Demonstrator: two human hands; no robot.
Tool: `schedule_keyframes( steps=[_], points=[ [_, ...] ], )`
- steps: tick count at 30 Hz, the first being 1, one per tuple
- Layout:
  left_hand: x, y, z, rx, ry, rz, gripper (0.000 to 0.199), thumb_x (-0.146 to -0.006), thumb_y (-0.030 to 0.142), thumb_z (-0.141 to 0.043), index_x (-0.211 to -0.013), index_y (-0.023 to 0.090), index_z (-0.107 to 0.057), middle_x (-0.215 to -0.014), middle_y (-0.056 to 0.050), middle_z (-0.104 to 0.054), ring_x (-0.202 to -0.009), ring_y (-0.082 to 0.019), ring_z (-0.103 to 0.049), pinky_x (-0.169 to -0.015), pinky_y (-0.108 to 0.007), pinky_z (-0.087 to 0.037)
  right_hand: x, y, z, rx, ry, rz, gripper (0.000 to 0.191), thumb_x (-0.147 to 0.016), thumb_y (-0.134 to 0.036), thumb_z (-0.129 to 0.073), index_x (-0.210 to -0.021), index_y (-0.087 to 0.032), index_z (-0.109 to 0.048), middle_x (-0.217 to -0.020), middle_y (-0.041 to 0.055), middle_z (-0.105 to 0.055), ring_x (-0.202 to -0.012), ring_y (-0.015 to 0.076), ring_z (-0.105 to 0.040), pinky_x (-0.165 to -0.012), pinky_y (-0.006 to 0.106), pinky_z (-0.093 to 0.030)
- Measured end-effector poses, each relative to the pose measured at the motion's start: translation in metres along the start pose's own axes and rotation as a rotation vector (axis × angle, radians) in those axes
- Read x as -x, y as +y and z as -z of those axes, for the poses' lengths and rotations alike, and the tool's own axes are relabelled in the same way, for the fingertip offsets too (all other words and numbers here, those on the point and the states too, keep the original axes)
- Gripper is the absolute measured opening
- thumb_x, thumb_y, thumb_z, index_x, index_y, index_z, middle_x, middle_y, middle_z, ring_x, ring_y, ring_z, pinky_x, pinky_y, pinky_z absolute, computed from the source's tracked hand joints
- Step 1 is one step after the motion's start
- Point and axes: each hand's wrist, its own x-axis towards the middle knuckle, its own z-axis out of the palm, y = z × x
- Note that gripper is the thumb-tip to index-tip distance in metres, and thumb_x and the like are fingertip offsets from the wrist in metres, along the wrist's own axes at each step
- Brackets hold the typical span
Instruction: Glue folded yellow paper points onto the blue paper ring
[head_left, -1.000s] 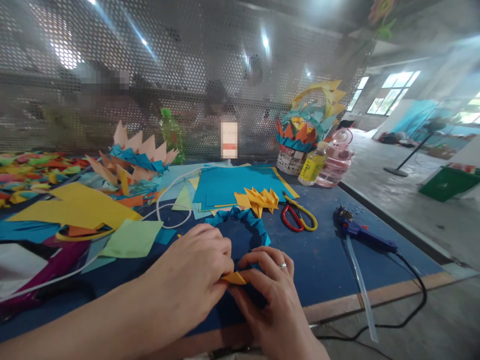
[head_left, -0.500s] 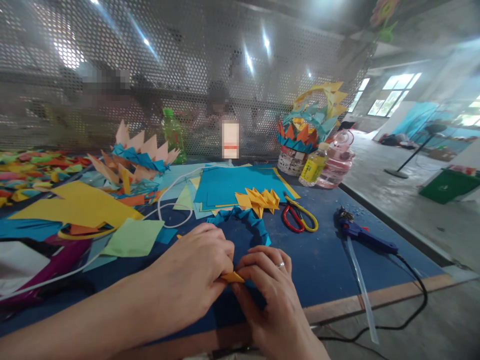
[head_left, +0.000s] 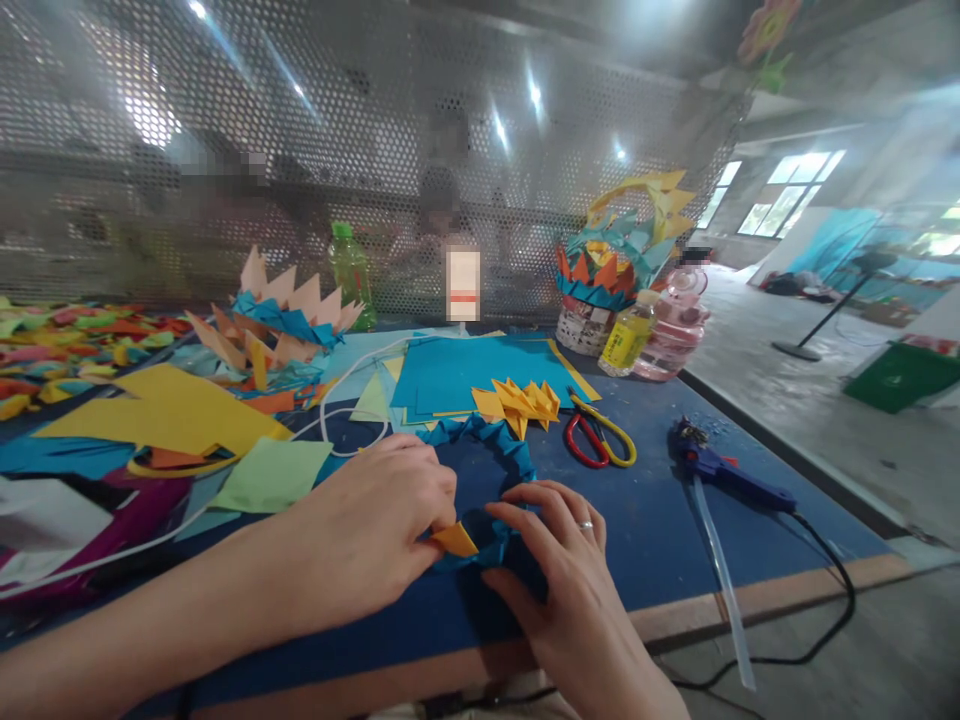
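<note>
A ring of twisted, folded blue paper [head_left: 517, 450] lies on the table before me, its left side partly hidden behind my left hand [head_left: 390, 525]. That hand is closed, pinching a small folded orange-yellow paper piece [head_left: 457, 541] against the near side of the ring. My right hand [head_left: 566, 560], with a ring on one finger, is open at the near right of the blue paper; its thumb and forefinger are spread on either side of it. Just beyond the paper ring sit several pointed folded yellow pieces [head_left: 525, 402].
Scissors [head_left: 600, 432] and a blue glue gun [head_left: 727, 475] with its cord lie to the right. Blue sheets [head_left: 480, 370] are stacked behind. Bottles [head_left: 626, 335] and a paper-decorated basket [head_left: 585, 325] stand at the back right. Left are yellow sheets [head_left: 172, 415], a white cable and a spiky paper piece [head_left: 292, 320].
My right hand has let go of the orange-yellow piece, moving slightly right with fingers spreading. My left hand has shifted a little left, still pinching the piece, now showing more.
</note>
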Motion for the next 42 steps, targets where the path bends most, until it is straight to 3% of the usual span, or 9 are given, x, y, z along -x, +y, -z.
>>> schedule_keyframes(
  steps=[6, 11, 17, 23, 28, 31, 34, 37, 42],
  points=[
    [0.004, 0.002, 0.001, -0.046, 0.001, -0.009, 0.021, -0.085, 0.010, -0.061, -0.070, 0.023, -0.068, -0.078, 0.003, -0.066, -0.085, -0.020, -0.058, -0.091, -0.042, -0.037, -0.004, 0.005, 0.002, 0.000, -0.065, 0.004, 0.038, -0.082, -0.010, -0.070, -0.113, -0.032, -0.065, -0.126, 0.0040, -0.060, -0.121, 0.0296, -0.046, -0.097, 0.051, -0.039],
    [0.018, -0.002, 0.000, -0.142, 0.118, -0.044, 0.024, -0.081, 0.006, -0.057, -0.066, 0.023, -0.066, -0.076, 0.003, -0.064, -0.087, -0.022, -0.056, -0.103, -0.050, -0.030, -0.006, 0.002, 0.001, 0.000, -0.050, 0.004, 0.040, -0.085, -0.011, -0.067, -0.119, -0.030, -0.062, -0.125, 0.0054, -0.059, -0.120, 0.0295, -0.047, -0.095, 0.051, -0.041],
    [0.018, -0.037, 0.015, -0.210, 0.162, -0.116, 0.031, -0.079, 0.002, -0.055, -0.074, 0.027, -0.073, -0.090, 0.002, -0.069, -0.100, -0.023, -0.059, -0.107, -0.049, -0.027, -0.004, 0.001, -0.005, 0.030, 0.042, 0.013, 0.047, -0.089, -0.008, -0.060, -0.131, -0.026, -0.050, -0.129, 0.0087, -0.054, -0.120, 0.0273, -0.045, -0.097, 0.048, -0.042],
    [0.016, -0.070, 0.025, -0.202, 0.034, -0.065, 0.035, -0.076, 0.000, -0.060, -0.090, 0.028, -0.076, -0.114, -0.002, -0.070, -0.111, -0.027, -0.060, -0.103, -0.049, -0.036, -0.001, 0.006, -0.005, 0.056, 0.071, 0.037, 0.044, -0.090, -0.009, -0.057, -0.130, -0.027, -0.051, -0.129, 0.0078, -0.054, -0.119, 0.0265, -0.047, -0.095, 0.046, -0.041],
    [0.026, -0.068, 0.029, -0.194, 0.075, -0.069, 0.049, -0.073, 0.000, -0.062, -0.112, 0.028, -0.070, -0.130, -0.004, -0.065, -0.123, -0.029, -0.056, -0.112, -0.050, -0.032, 0.003, 0.014, -0.004, 0.072, 0.078, 0.020, 0.044, -0.089, -0.010, -0.059, -0.128, -0.029, -0.052, -0.128, 0.0072, -0.056, -0.118, 0.0274, -0.049, -0.093, 0.046, -0.043],
    [0.028, -0.056, 0.034, -0.150, 0.062, -0.071, 0.042, -0.078, 0.004, -0.061, -0.110, 0.029, -0.070, -0.134, -0.002, -0.063, -0.127, -0.028, -0.053, -0.112, -0.048, -0.033, 0.004, 0.018, -0.004, 0.082, 0.083, 0.026, 0.043, -0.089, -0.012, -0.059, -0.128, -0.030, -0.052, -0.127, 0.0069, -0.057, -0.117, 0.0276, -0.051, -0.092, 0.045, -0.045],
    [0.026, -0.044, 0.034, -0.097, 0.040, -0.116, 0.037, -0.081, 0.004, -0.059, -0.103, 0.030, -0.071, -0.127, 0.001, -0.066, -0.123, -0.024, -0.056, -0.110, -0.042, -0.036, 0.004, 0.020, -0.004, 0.104, 0.063, 0.058, 0.045, -0.088, -0.015, -0.060, -0.129, -0.031, -0.052, -0.126, 0.0064, -0.059, -0.115, 0.0273, -0.054, -0.089, 0.043, -0.047],
    [0.023, -0.041, 0.029, -0.041, 0.031, -0.160, 0.029, -0.089, 0.006, -0.052, -0.093, 0.029, -0.070, -0.104, 0.005, -0.071, -0.104, -0.017, -0.063, -0.110, -0.038, -0.033, 0.004, 0.022, -0.006, 0.104, 0.085, 0.050, 0.043, -0.088, -0.015, -0.059, -0.128, -0.031, -0.053, -0.125, 0.0069, -0.060, -0.115, 0.0279, -0.054, -0.090, 0.043, -0.048],
    [0.021, -0.061, 0.021, -0.068, 0.106, -0.199, 0.037, -0.091, 0.003, -0.042, -0.080, 0.027, -0.069, -0.081, 0.005, -0.071, -0.084, -0.015, -0.063, -0.103, -0.036, -0.035, 0.005, 0.023, -0.010, 0.100, 0.089, 0.085, 0.045, -0.085, -0.014, -0.062, -0.126, -0.030, -0.055, -0.125, 0.0068, -0.061, -0.113, 0.0275, -0.056, -0.088, 0.042, -0.049]
  ],
)
